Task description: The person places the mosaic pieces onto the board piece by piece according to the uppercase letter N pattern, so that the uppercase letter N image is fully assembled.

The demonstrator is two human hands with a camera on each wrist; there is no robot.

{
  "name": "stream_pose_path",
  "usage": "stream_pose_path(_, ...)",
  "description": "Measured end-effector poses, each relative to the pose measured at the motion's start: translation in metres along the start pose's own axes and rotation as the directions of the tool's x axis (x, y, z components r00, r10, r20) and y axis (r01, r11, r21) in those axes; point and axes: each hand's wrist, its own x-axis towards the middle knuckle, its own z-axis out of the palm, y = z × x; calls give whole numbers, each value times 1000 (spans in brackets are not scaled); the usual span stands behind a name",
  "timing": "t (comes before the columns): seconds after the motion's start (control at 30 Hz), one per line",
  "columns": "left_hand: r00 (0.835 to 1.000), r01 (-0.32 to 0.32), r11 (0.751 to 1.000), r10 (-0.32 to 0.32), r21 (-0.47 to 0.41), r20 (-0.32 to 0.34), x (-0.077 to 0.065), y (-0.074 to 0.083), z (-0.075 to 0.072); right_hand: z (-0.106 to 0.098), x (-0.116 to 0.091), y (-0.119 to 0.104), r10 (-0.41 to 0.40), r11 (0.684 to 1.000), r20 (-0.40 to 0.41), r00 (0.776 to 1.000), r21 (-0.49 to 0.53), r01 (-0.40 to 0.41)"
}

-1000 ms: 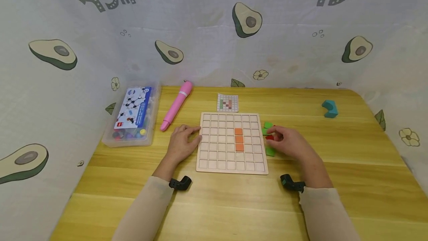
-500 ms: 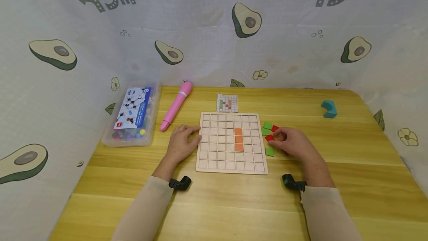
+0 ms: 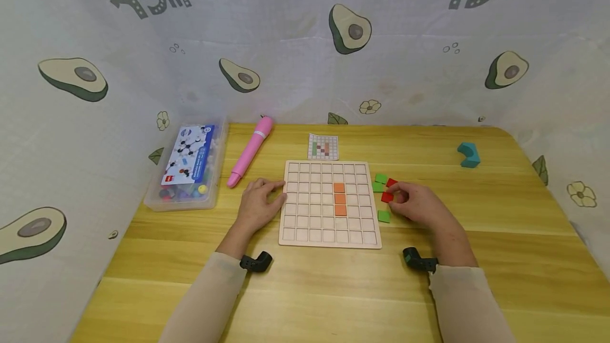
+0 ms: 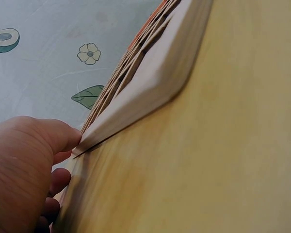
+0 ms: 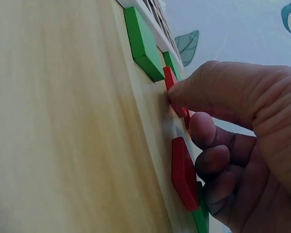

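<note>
My left hand (image 3: 259, 204) rests at the left edge of a square wooden grid board (image 3: 355, 241). Its thumb and a finger touch the edge, and the thumb also shows against the board (image 4: 150, 82) in the left wrist view. Three orange tiles (image 3: 340, 198) fill a column of board cells. Right of the board, my right hand (image 3: 416, 202) pinches a red tile (image 3: 387, 197), its thumb against the tile's edge. Nearby lie another red tile (image 3: 392, 182) and green tiles (image 3: 384, 216). The right wrist view shows a further red tile (image 5: 184, 174) beneath the curled fingers.
A small printed pattern card (image 3: 323, 147) lies behind the board. To the left are a pink pen-like stick (image 3: 250, 151) and a clear plastic box (image 3: 188, 205) of coloured pieces. A teal notched block (image 3: 469, 155) sits at the back right. Patterned cloth hangs around the table.
My right hand has shifted slightly right, uncovering more of the red tiles. The red tile at its fingertips has turned and slid a little right. My left hand stays in place.
</note>
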Motion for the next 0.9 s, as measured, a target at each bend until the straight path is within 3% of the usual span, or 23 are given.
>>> stream_pose_path(0.33,1000,-10,1000,10,-6,-7,-1,-1,-1,-5,-2,3,29,1000,5,1000,1,-29)
stream_pose_path(0.6,1000,-25,1000,25,-2,-11,1,0,0,-6,-1,9,7,999,-24,1000,-43,-8)
stream_pose_path(0.9,1000,-23,1000,24,7,-15,0,-1,0,-2,1,11,3,1000,-32,999,-26,-4)
